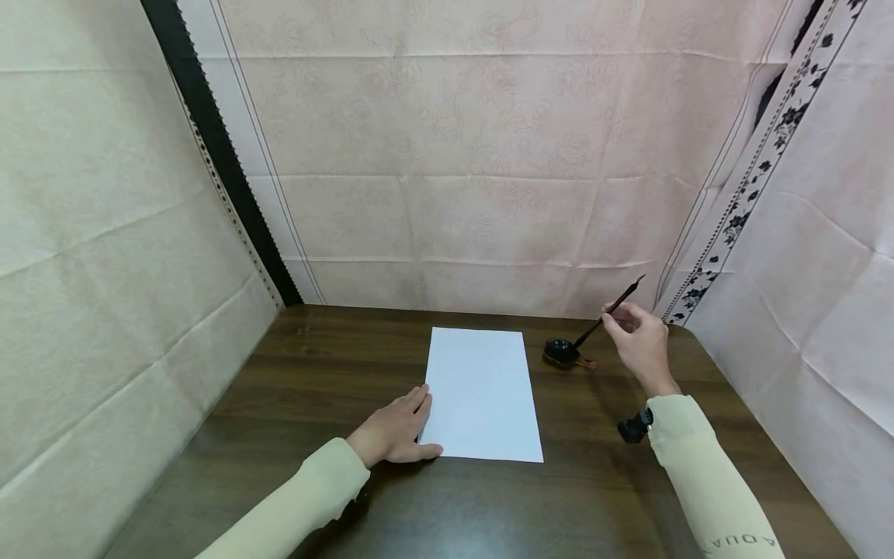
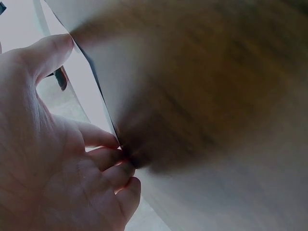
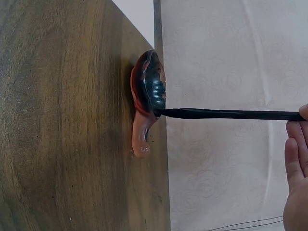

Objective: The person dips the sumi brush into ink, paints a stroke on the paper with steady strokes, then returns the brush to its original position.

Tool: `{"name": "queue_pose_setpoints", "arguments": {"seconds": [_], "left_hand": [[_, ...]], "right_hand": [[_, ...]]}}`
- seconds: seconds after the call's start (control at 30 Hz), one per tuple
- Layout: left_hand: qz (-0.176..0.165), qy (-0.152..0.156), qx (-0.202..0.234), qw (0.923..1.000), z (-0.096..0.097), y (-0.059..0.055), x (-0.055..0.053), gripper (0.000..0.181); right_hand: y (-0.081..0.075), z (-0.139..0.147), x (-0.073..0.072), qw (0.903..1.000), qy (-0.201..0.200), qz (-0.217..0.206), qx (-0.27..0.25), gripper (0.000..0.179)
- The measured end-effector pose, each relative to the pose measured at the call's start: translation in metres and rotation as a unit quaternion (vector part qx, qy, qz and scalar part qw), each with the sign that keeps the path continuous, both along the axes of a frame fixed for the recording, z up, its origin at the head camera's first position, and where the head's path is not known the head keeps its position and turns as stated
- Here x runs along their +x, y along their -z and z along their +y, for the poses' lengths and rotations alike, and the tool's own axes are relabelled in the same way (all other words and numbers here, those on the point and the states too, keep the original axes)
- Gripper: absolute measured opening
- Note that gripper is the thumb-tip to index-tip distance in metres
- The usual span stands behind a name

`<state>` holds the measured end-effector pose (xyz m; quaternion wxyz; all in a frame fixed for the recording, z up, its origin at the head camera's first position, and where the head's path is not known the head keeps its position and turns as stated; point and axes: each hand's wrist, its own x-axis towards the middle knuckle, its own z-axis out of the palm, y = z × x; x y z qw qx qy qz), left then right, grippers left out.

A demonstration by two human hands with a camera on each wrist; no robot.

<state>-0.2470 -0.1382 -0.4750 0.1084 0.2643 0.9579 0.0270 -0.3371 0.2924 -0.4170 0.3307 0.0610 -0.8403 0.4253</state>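
A blank white sheet of paper [image 1: 482, 396] lies on the table. My left hand [image 1: 394, 427] rests on its lower left edge, fingers extended and thumb spread toward the near edge. To the right of the sheet is a small spoon-shaped dish [image 1: 561, 352], glossy black inside with a reddish-brown handle. My right hand [image 1: 641, 341] pinches a dark ink brush [image 1: 594, 327] between thumb and fingers, holding it slanted. In the right wrist view the tip of the brush [image 3: 231, 114] meets the rim of the dish [image 3: 154, 86] near its handle.
The brown wood-grain table [image 1: 335, 357] reaches back to a pale cloth backdrop [image 1: 447, 217]. Cloth panels also stand at left and right, the right one trimmed with a floral border [image 1: 736, 221]. A black device [image 1: 634, 427] sits at my right wrist.
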Motion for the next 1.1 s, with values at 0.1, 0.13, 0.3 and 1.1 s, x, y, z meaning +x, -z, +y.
{"name": "queue_pose_setpoints", "arguments": {"seconds": [0.1,0.13,0.3,1.1], "left_hand": [[-0.002,-0.003,0.0,1.0,0.001,0.0,0.001,0.096],[-0.002,-0.003,0.0,1.0,0.001,0.0,0.001,0.096],[-0.001,-0.004,0.003,1.0,0.0,0.001,0.0,0.096],[-0.006,-0.003,0.005,1.0,0.0,-0.001,0.001,0.095]], "right_hand": [[0.0,0.0,-0.001,1.0,0.0,0.005,0.008,0.015],[0.0,-0.001,-0.001,0.9999,0.0,0.007,0.011,0.014],[-0.001,-0.003,-0.002,0.9998,0.004,0.01,0.018,0.01],[0.002,-0.01,-0.003,0.9994,0.004,0.023,0.024,0.012]]}}
